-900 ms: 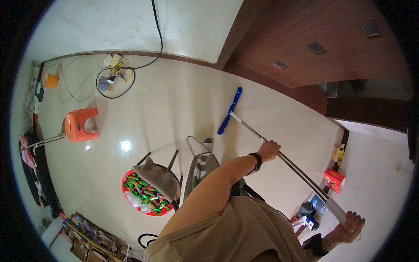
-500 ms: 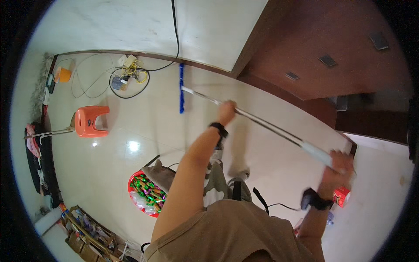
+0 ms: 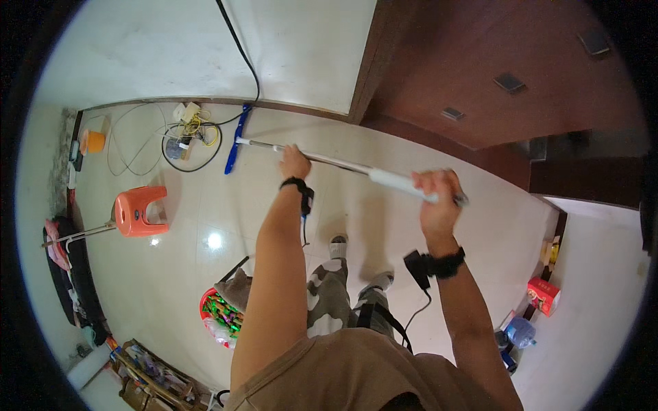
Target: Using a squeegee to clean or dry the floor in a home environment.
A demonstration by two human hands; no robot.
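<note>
Both hands hold a long metal mop pole [image 3: 343,163] that runs across the tiled floor. My left hand [image 3: 293,163] grips the pole near its middle. My right hand [image 3: 435,200] is closed round the white grip at the pole's upper end. The blue flat mop head [image 3: 236,138] rests on the floor at the far left end of the pole, close to the wall base. Each wrist wears a black band.
A tangle of cables and a power strip [image 3: 185,130] lies next to the mop head. An orange plastic stool [image 3: 140,212] stands to the left. A red basket of bright items [image 3: 218,315] sits behind my left arm. A brown wooden door [image 3: 493,75] is at upper right. A red box [image 3: 545,294] sits by the right wall.
The mop head has swung leftward across the floor, from the right side by the door to the wall near the cables. Both hands moved left and up with the pole.
</note>
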